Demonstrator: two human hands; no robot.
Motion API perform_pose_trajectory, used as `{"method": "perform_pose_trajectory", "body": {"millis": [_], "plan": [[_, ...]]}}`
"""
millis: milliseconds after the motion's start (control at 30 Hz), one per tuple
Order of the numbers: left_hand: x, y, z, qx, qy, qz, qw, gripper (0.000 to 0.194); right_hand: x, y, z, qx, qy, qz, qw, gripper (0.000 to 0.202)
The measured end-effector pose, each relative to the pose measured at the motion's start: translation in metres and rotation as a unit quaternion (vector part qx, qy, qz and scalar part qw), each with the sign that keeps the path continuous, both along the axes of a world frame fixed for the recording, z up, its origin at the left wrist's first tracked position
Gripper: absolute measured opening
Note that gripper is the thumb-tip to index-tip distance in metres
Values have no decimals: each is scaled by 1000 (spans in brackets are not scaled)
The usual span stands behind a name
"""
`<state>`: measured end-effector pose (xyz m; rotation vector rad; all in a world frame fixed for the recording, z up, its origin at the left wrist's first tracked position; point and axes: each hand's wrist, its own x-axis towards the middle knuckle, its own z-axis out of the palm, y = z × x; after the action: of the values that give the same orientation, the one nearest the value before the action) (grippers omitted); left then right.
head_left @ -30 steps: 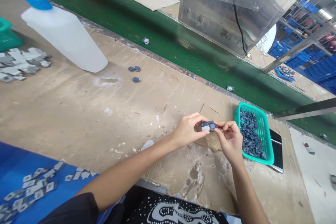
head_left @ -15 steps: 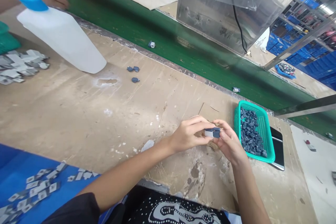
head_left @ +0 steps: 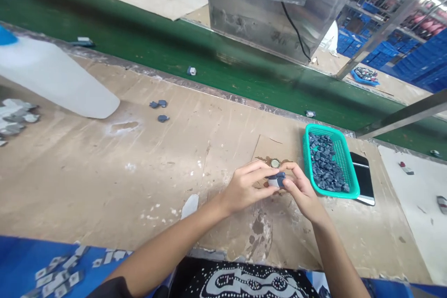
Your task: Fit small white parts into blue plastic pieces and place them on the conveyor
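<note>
My left hand (head_left: 244, 185) pinches a small grey-white and dark blue plastic block (head_left: 275, 181) between thumb and fingers, above the worktable. From the other side, my right hand (head_left: 304, 192) presses its thumb and fingertips against the block's dark blue end. Just behind the fingertips, a small round metal-rimmed object (head_left: 274, 163) lies on the table. To the right of my right hand stands a green plastic basket (head_left: 353, 186) full of small dark blue parts (head_left: 328, 164). Fingers cover part of the block.
A white bottle (head_left: 66, 77) leans in at left, near several grey parts (head_left: 16, 116). Three dark blue pieces (head_left: 162, 118) lie on the table (head_left: 139, 186). Behind runs a green belt (head_left: 237, 74) carrying blocks. A black flat device (head_left: 363, 179) sits under the basket. Grey blocks (head_left: 57, 277) lie on blue at lower left.
My view has swung, so the bottle sits farther left and the other person's hand is out of sight. A piece on the belt at left now shows. Both hands still hold the block, now tilted differently.
</note>
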<state>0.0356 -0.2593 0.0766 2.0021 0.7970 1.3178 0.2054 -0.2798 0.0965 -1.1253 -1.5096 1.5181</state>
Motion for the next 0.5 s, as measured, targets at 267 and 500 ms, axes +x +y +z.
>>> {"method": "perform_pose_trajectory", "body": {"millis": [267,500], "plan": [[-18,67,-12,-117,174,14,978,24,100,38,-12,308,-548,-213,748,28],[-19,182,-24,-108,229,187,949,26,132,47,-45,267,-618,-185,716,32]]}}
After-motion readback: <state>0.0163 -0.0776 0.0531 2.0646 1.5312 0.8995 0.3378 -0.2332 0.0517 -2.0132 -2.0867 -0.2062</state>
